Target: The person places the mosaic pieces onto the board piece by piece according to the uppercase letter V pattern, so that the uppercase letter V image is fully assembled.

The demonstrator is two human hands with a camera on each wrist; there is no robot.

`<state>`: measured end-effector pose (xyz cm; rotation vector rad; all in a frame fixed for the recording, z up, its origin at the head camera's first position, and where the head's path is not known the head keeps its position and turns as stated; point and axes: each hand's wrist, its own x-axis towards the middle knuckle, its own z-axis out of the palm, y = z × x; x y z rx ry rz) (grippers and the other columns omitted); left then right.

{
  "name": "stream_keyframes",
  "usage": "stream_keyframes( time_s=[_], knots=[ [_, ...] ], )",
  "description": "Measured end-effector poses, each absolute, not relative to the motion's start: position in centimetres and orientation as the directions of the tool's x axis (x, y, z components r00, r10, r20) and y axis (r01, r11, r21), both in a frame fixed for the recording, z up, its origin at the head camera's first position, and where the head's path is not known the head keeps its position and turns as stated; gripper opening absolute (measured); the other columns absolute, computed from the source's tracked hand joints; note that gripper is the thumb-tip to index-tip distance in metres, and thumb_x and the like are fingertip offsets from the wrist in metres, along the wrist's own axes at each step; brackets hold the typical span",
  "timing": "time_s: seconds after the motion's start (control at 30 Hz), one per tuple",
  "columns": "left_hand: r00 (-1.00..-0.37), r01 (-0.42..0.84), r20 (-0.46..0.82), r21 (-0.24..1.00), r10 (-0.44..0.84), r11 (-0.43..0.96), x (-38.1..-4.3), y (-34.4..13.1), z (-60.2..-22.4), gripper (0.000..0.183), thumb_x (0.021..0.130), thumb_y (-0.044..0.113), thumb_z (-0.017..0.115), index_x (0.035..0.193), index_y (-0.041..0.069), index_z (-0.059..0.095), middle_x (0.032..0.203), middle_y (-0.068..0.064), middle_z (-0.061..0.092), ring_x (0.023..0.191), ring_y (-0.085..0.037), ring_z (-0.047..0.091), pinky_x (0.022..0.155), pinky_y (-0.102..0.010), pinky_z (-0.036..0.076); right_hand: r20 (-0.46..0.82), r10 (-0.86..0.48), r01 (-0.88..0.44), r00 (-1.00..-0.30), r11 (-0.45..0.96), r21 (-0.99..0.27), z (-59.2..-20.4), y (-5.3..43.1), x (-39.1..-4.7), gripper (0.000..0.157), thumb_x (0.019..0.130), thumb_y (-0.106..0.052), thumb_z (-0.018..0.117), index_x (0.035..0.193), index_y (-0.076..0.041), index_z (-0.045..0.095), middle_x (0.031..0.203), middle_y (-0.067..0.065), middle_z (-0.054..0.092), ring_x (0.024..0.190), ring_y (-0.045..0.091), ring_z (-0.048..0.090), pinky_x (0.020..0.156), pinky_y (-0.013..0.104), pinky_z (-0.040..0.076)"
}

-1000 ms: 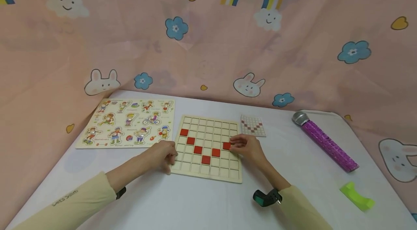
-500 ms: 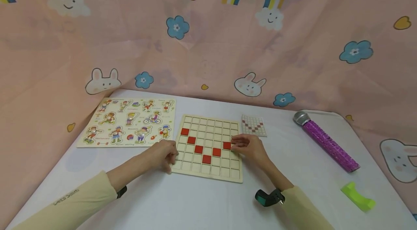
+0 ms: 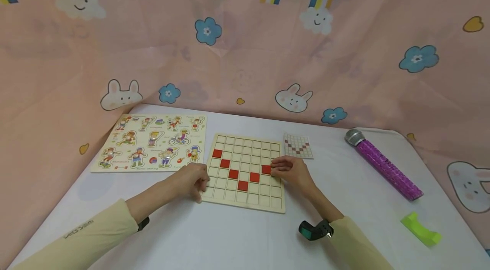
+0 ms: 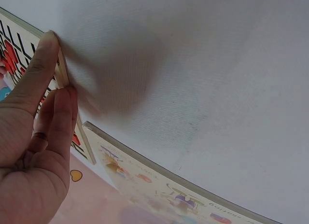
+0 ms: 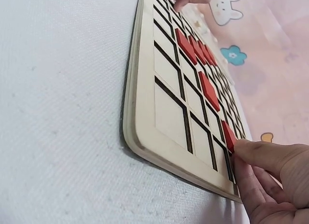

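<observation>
A wooden grid board point(image 3: 245, 206) lies flat on the white table, bearing several red square tiles in a V shape. My left hand point(image 3: 190, 181) grips the board's left edge; in the left wrist view its thumb point(image 4: 43, 55) lies along the edge near a corner, with the other fingers curled below. At the board's right side, my right hand point(image 3: 292, 172) pinches the rightmost red square tile point(image 3: 266, 169) between thumb and fingers. The right wrist view shows that tile point(image 5: 229, 135) by the thumb tip; the far fingers are partly hidden.
A small pattern card point(image 3: 298, 146) with a red V lies behind the board's right corner. To the left lies a picture puzzle board point(image 3: 149, 142) with sports figures. A purple glittery microphone point(image 3: 384, 166) and a green curved block point(image 3: 421, 229) lie on the right. A pink printed cloth point(image 3: 245, 49) hangs behind.
</observation>
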<state>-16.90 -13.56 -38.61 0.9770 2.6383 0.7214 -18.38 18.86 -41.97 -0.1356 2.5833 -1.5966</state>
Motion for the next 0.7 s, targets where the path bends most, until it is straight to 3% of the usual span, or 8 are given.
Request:
stream_keyframes(
  time_s=[0.37,0.7],
  knots=[
    [-0.751,0.547,-0.046,0.515,0.659,0.660,-17.1,-13.6,-38.8,0.034,0.053,0.001,0.089,0.060,0.009,0.058,0.072,0.006,0.048,0.064,-0.006,0.041,0.057,-0.020,0.038,-0.037,-0.169,-0.038,-0.985,0.419,-0.907,-41.9,18.9,-18.4,0.032,0.083,-0.001,0.072,0.112,0.007,0.063,0.105,0.019,0.068,0.092,0.025,0.068,0.079,0.022,0.052],
    [-0.756,0.529,-0.056,0.535,0.653,0.659,-17.1,-13.6,-38.9,0.033,0.053,-0.001,0.088,0.060,0.010,0.058,0.072,0.006,0.048,0.063,-0.007,0.042,0.055,-0.020,0.039,-0.066,-0.111,0.014,-0.992,0.412,-0.911,-41.8,20.2,-18.0,0.035,0.083,-0.002,0.072,0.116,0.005,0.062,0.108,0.018,0.067,0.093,0.020,0.067,0.079,0.021,0.052]
  ],
)
